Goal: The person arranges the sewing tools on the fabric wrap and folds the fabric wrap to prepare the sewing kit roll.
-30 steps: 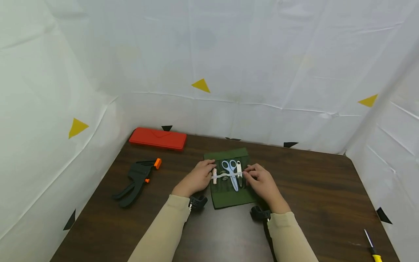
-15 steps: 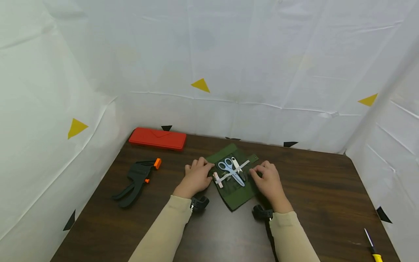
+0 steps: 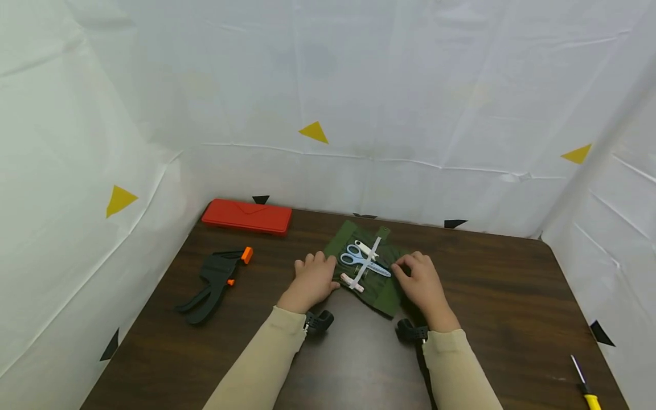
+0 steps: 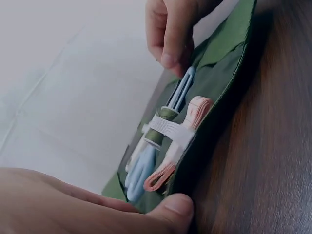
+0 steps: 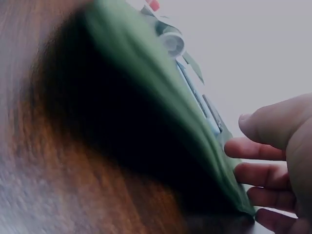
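Note:
An unrolled green fabric sewing kit (image 3: 386,296) lies in front of me, turned at a slant. Blue-handled scissors (image 3: 351,255), a white-handled tool (image 3: 363,247), a spool of green thread (image 4: 155,136) and a folded pink-and-white tape measure (image 4: 197,108) sit under its white elastic band (image 4: 170,128). My left hand (image 3: 310,282) holds the kit's left edge, its thumb at the near side by the tape measure. On the opposite side, my right hand (image 3: 420,282) pinches the edge near the scissors' tip. Dark shadow lies under the kit's near edge in both wrist views.
A red case (image 3: 246,216) lies at the back left of the dark wooden table (image 3: 502,296). A black and orange clamp (image 3: 217,285) is on the left, and a yellow-handled screwdriver (image 3: 584,384) at the far right. White sheets stand around the table.
The sewing kit has turned counterclockwise, so the scissors' tip swung from pointing at me to pointing right. My left hand shifted slightly with its edge; the right moved a little outward.

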{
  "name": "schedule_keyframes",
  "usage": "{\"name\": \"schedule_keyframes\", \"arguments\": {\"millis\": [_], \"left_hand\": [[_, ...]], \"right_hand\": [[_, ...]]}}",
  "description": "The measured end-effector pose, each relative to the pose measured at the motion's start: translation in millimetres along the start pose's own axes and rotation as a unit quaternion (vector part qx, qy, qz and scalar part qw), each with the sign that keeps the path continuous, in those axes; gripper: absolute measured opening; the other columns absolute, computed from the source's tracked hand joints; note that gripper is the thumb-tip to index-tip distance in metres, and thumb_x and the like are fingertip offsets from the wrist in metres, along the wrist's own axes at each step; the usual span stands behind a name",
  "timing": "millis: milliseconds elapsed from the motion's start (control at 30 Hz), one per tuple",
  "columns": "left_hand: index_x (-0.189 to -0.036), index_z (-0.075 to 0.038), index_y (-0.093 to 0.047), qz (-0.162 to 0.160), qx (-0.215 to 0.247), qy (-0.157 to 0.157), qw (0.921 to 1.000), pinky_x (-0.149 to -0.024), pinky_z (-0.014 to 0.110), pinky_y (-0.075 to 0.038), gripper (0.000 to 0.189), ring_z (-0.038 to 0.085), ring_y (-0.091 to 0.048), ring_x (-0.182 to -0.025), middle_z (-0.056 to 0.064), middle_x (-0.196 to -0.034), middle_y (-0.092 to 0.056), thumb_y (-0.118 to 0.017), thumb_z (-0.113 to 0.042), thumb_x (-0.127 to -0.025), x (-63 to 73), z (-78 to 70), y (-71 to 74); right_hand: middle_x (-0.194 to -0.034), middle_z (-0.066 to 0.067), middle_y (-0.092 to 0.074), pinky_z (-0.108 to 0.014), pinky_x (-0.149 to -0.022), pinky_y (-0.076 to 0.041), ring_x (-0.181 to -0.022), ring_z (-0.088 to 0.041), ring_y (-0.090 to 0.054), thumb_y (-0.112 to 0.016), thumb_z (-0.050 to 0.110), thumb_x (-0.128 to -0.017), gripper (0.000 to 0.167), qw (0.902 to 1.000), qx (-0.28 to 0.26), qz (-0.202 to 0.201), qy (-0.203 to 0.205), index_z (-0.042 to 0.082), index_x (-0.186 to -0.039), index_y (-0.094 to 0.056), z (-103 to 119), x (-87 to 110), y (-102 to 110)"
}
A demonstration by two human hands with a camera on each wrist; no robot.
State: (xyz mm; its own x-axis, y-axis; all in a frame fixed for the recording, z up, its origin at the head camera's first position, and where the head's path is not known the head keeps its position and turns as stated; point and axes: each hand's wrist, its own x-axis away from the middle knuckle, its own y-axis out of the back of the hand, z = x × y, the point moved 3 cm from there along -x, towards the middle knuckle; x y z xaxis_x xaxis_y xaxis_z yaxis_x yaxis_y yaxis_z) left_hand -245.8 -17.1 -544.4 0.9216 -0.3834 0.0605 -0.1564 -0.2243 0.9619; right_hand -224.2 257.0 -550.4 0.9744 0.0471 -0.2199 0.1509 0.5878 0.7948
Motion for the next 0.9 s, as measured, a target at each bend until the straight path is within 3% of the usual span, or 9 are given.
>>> {"name": "schedule_keyframes", "arguments": {"millis": [67, 133, 233, 333, 433, 533, 633, 733, 900], "left_hand": [[-0.127, -0.015, -0.069, 0.000, -0.001, -0.008, 1.0000, -0.086, 0.049, -0.032, 0.044, 0.029, -0.044, -0.104, 0.009, -0.118, -0.054, -0.087, -0.041, -0.095, 0.6, -1.6, 0.9], [-0.125, -0.017, -0.072, 0.000, 0.008, -0.016, 0.9998, -0.092, 0.051, -0.034, 0.044, 0.031, -0.046, -0.114, 0.010, -0.129, -0.054, -0.089, -0.040, -0.092, 1.1, -2.8, 2.8], [-0.129, -0.014, -0.072, 0.013, 0.024, -0.032, 0.9991, -0.114, 0.059, -0.035, 0.047, 0.035, -0.043, -0.145, 0.012, -0.156, -0.049, -0.090, -0.037, -0.092, 1.2, -3.7, 3.8], [-0.133, -0.009, -0.068, 0.038, 0.038, -0.047, 0.9974, -0.129, 0.061, -0.030, 0.047, 0.035, -0.036, -0.159, 0.013, -0.169, -0.042, -0.085, -0.033, -0.097, 1.5, -5.1, 4.5], [-0.138, -0.005, -0.063, 0.055, 0.048, -0.048, 0.9962, -0.126, 0.060, -0.035, 0.048, 0.036, -0.039, -0.155, 0.014, -0.166, -0.044, -0.081, -0.029, -0.100, 1.8, -6.7, 4.0], [-0.143, -0.004, -0.060, 0.064, 0.042, -0.039, 0.9963, -0.115, 0.058, -0.040, 0.052, 0.035, -0.043, -0.144, 0.015, -0.159, -0.046, -0.079, -0.025, -0.099, 3.4, -9.9, 4.8], [-0.148, -0.007, -0.056, 0.070, 0.016, -0.038, 0.9966, -0.107, 0.053, -0.040, 0.056, 0.034, -0.044, -0.136, 0.014, -0.154, -0.047, -0.079, -0.022, -0.099, 5.2, -13.3, 3.1], [-0.149, -0.010, -0.056, 0.066, -0.007, -0.044, 0.9968, -0.100, 0.049, -0.039, 0.056, 0.032, -0.044, -0.130, 0.012, -0.150, -0.049, -0.079, -0.020, -0.100, 5.4, -15.3, -0.7], [-0.145, -0.010, -0.061, 0.031, 0.012, -0.039, 0.9987, -0.101, 0.051, -0.040, 0.043, 0.032, -0.047, -0.130, 0.012, -0.149, -0.051, -0.071, -0.018, -0.103, 4.0, -14.3, -2.1]], "right_hand": [[-0.107, -0.014, -0.064, -0.051, -0.090, -0.050, -0.109, -0.037, -0.056, -0.073, 0.022, -0.106, 0.015, 1.0000, -0.005, 0.007, -0.001, 0.007, -0.103, -0.075, -1, -0.3, 0], [-0.111, -0.013, -0.063, -0.050, -0.090, -0.050, -0.107, -0.035, -0.057, -0.073, 0.022, -0.106, 0.015, 0.9998, -0.009, 0.019, -0.004, 0.008, -0.102, -0.072, -3, -0.2, -1], [-0.117, -0.012, -0.061, -0.048, -0.088, -0.050, -0.102, -0.031, -0.059, -0.072, 0.025, -0.107, 0.017, 0.9990, -0.014, 0.041, -0.009, 0.010, -0.102, -0.067, -5, 0.3, 0], [-0.125, -0.014, -0.060, -0.051, -0.090, -0.052, -0.106, -0.034, -0.062, -0.071, 0.025, -0.108, 0.017, 0.9979, -0.024, 0.058, -0.011, 0.010, -0.104, -0.064, -5, 0.6, 1], [-0.140, -0.020, -0.060, -0.064, -0.109, -0.050, -0.137, -0.046, -0.058, -0.070, 0.026, -0.109, 0.018, 0.9965, -0.036, 0.075, -0.014, 0.010, -0.104, -0.063, -5, -0.2, 4], [-0.157, -0.025, -0.054, -0.073, -0.128, -0.029, -0.162, -0.052, -0.031, -0.071, 0.029, -0.108, 0.022, 0.9934, -0.043, 0.103, -0.023, 0.009, -0.105, -0.063, -5, -0.9, 6], [-0.171, -0.023, -0.043, -0.076, -0.131, -0.015, -0.168, -0.052, -0.014, -0.079, 0.038, -0.102, 0.036, 0.9873, -0.049, 0.147, -0.036, 0.008, -0.112, -0.060, -6, 0.0, 7], [-0.178, -0.025, -0.027, -0.077, -0.131, -0.007, -0.168, -0.053, -0.004, -0.091, 0.041, -0.090, 0.061, 0.9792, -0.063, 0.190, -0.031, 0.003, -0.122, -0.054, -4, 2.9, 8], [-0.180, -0.031, -0.005, -0.079, -0.129, 0.004, -0.166, -0.057, 0.009, -0.103, 0.035, -0.075, 0.092, 0.9658, -0.085, 0.245, -0.008, -0.003, -0.134, -0.044, 0, 8.2, 10]]}}
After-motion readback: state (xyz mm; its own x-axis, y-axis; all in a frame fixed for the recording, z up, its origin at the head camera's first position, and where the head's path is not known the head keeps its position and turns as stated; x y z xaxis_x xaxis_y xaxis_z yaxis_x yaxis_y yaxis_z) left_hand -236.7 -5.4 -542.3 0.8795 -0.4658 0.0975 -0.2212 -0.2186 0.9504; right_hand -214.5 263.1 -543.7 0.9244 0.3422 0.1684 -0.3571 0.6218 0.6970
